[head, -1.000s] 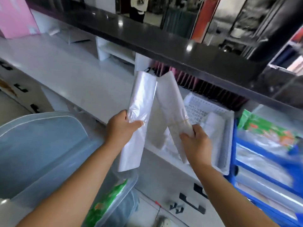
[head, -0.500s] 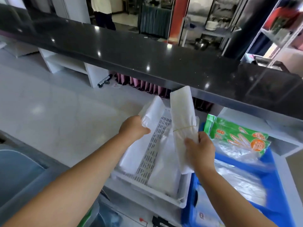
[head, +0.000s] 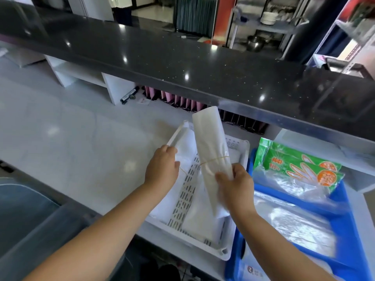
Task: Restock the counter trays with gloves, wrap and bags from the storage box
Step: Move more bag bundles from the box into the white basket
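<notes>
While the left hand [head: 162,169] presses bags [head: 183,151] down, the right hand [head: 235,185] grips a bundle [head: 211,147].

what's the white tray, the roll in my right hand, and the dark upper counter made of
White tray: looks like moulded plastic, matte, with slotted holes in its base.
Roll in the right hand: seems thin translucent plastic bags, softly creased, bound by a rubber band.
Dark counter: probably polished stone or quartz, glossy and speckled, mirroring the lights.
</notes>
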